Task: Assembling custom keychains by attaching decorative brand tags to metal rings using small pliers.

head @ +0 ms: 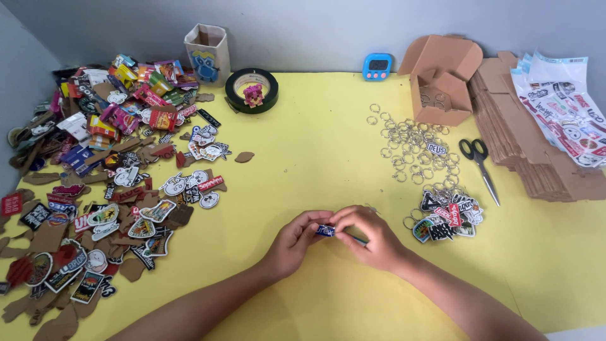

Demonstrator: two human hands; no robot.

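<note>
Blue charm (325, 231) pinched between left hand (294, 243) and right hand (371, 237), both grips clenched on it, above yellow table (315, 151).

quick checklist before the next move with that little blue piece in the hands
1. Blue piece pinched by both hands: ok.
2. Left hand fingers on the piece: ok.
3. Right hand fingers on the piece: ok.
4. Rings lying loose on the yellow table, right of the hands: ok.
5. Ring already on the piece: cannot tell, fingers hide it.
6. Scissors lying apart from the hands: ok.
</note>
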